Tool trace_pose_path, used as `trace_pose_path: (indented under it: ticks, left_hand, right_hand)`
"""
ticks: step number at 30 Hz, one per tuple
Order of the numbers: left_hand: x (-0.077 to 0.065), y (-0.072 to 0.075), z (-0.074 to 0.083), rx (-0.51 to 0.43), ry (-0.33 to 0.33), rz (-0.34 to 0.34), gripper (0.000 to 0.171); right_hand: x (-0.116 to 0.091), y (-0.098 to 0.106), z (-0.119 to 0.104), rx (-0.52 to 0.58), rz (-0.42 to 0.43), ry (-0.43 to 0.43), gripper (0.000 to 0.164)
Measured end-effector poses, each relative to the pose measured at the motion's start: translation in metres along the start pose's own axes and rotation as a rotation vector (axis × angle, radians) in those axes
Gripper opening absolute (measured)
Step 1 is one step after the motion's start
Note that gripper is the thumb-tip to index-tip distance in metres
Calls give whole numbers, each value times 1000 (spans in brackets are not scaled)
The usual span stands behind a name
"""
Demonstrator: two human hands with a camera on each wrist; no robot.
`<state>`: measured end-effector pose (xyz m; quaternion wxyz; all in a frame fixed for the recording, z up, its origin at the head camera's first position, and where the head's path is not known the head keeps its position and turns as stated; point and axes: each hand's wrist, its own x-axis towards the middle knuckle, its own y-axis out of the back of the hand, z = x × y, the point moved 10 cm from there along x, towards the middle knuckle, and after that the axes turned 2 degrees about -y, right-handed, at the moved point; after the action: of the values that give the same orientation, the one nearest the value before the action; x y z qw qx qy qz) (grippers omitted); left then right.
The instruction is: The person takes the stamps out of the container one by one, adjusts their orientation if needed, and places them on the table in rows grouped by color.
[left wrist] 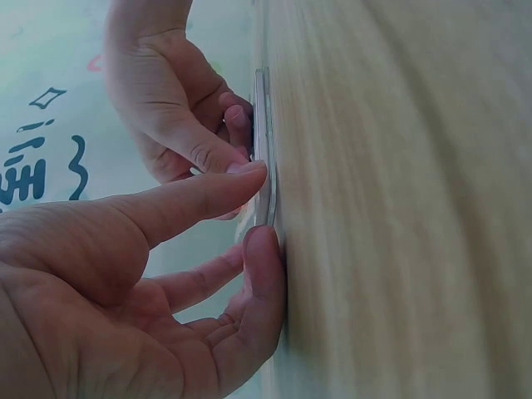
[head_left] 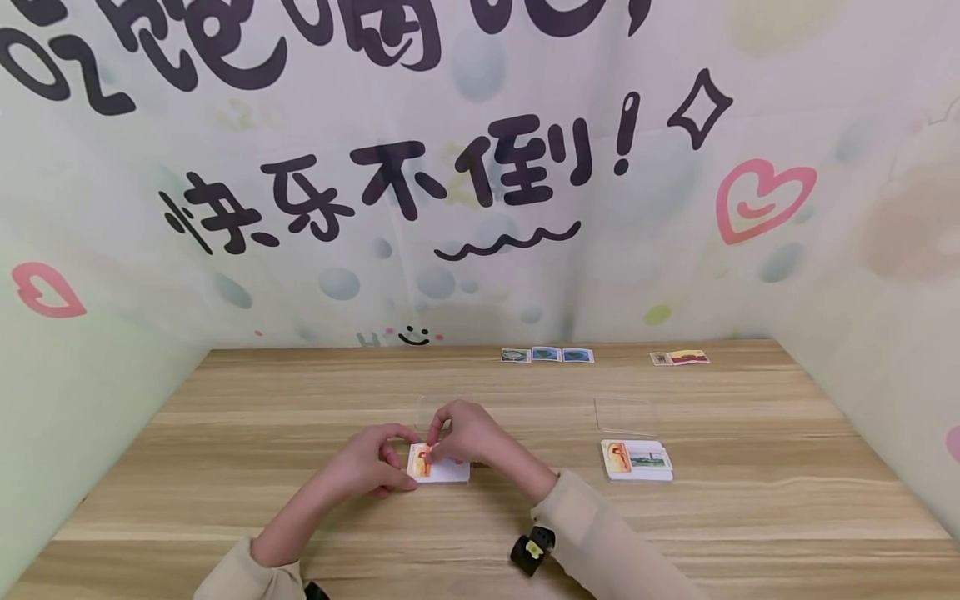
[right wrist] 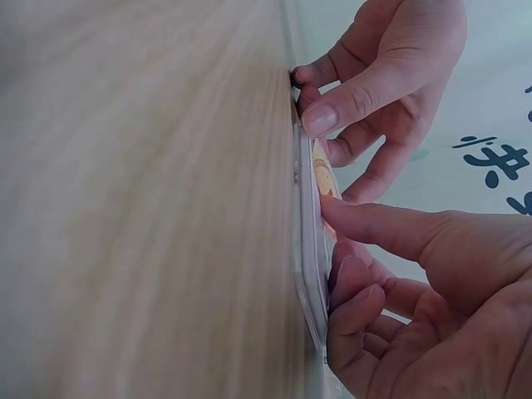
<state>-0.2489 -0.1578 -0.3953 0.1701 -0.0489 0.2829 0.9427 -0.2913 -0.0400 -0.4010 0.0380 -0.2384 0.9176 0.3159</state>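
A stack of white cards [head_left: 452, 472] in a clear tray lies on the table, with an orange and yellow stamp [head_left: 422, 460] on its left part. My left hand [head_left: 365, 461] holds the stack by its left end, thumb at the near corner and a finger at the far corner. From the right, my right hand [head_left: 467, 431] reaches over the stack, its thumb on the stamp's edge and other fingers curled. The right wrist view shows that thumb [right wrist: 374, 218] against the stamp [right wrist: 324, 170]. Part of the stamp is hidden by the fingers.
To the right lies a second white stack [head_left: 637, 475] bearing an orange stamp and a green one. Clear lids [head_left: 626, 417] lie behind both stacks. Along the table's back are three blue and green stamps [head_left: 547, 354] and a red-yellow pair [head_left: 688, 357], near the printed backdrop.
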Motion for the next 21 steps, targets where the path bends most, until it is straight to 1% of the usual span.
trace_pose_path:
  ticks: [7,12,21]
  left_hand:
    - [0,0,0,4,2,-2,54]
    - [0,1,1,13,2,4,54]
    - [0,1,0,25,21,16,56]
  right_hand:
    - [1,1,2,16,0,-1,16]
    - [0,3,3,52,-13,-12,14]
    - [-2,7,3,77,-22,-14,10]
